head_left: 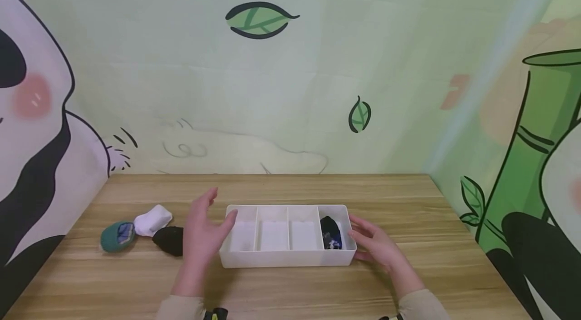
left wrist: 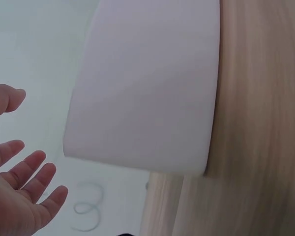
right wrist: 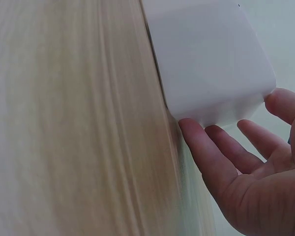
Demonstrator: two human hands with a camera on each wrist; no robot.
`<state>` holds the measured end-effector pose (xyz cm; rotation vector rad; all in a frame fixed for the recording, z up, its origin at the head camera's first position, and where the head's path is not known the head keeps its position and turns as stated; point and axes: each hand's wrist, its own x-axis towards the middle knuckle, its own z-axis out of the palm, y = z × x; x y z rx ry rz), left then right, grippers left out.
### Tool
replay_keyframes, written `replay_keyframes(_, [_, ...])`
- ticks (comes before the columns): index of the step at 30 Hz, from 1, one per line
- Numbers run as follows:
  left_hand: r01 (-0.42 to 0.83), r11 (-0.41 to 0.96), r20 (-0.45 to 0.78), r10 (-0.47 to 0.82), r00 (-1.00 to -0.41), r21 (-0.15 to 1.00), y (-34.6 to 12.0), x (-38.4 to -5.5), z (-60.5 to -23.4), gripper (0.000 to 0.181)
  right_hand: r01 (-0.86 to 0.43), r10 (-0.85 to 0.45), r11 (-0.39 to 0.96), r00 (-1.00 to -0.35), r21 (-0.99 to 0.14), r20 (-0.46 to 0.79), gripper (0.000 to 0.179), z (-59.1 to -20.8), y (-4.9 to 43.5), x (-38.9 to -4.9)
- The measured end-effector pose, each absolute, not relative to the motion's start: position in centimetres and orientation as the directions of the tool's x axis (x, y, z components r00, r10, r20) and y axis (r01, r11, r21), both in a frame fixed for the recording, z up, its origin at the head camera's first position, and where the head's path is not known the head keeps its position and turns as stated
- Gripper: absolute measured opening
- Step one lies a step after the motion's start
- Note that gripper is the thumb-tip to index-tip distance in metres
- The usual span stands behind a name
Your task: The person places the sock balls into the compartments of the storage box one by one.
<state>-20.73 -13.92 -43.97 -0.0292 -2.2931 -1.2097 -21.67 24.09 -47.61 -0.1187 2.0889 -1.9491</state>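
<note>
A white box with compartments (head_left: 288,259) stands on the table, a black sock with a blue and white pattern (head_left: 330,233) in its rightmost compartment. My right hand (head_left: 379,248) touches the right end of the box. In the right wrist view its fingertips (right wrist: 187,125) and thumb rest spread along that end wall. Beside the box's left end my left hand (head_left: 204,236) is raised, fingers apart, holding nothing; the left wrist view shows its relaxed fingers (left wrist: 37,182) away from the box wall (left wrist: 142,98). Partly hidden behind this hand lies a black bundled sock (head_left: 169,241).
A white bundled sock (head_left: 153,220) and a teal one (head_left: 117,236) lie farther left on the wooden table (head_left: 290,292). The box's other compartments, split by thin dividers, show bare white floors. Behind the table rises a printed backdrop (head_left: 290,83).
</note>
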Motion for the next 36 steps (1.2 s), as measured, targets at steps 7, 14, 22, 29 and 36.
replay_keyframes(7, [0.288,0.661,0.539,-0.21,-0.816,0.693,-15.7,-20.9,-44.6,0.062,0.129,-0.244,0.09,-0.958,-0.988,-0.148,0.061,-47.6,24.1,-21.7])
replay_keyframes(14, [0.252,0.709,0.51,-0.175,-0.842,0.659,-17.2,-21.0,-44.9,0.062,0.132,-0.242,0.089,-0.959,-0.987,-0.15,0.062,-47.7,24.1,-21.6])
replay_keyframes(22, [0.252,0.74,0.503,-0.134,-0.854,0.624,-18.8,-20.9,-45.5,0.063,0.131,-0.239,0.097,-0.959,-0.987,-0.151,0.062,-47.4,24.0,-21.5])
replay_keyframes(29, [0.29,0.759,0.546,-0.102,-0.832,0.584,-20.7,-21.0,-46.5,0.062,0.13,-0.232,0.105,-0.961,-0.986,-0.151,0.061,-47.4,24.0,-21.5])
replay_keyframes(36, [0.3,0.78,0.547,-0.065,-0.834,0.55,-22.2,-20.9,-47.0,0.066,0.132,-0.224,0.112,-0.962,-0.985,-0.154,0.061,-47.4,24.0,-21.5])
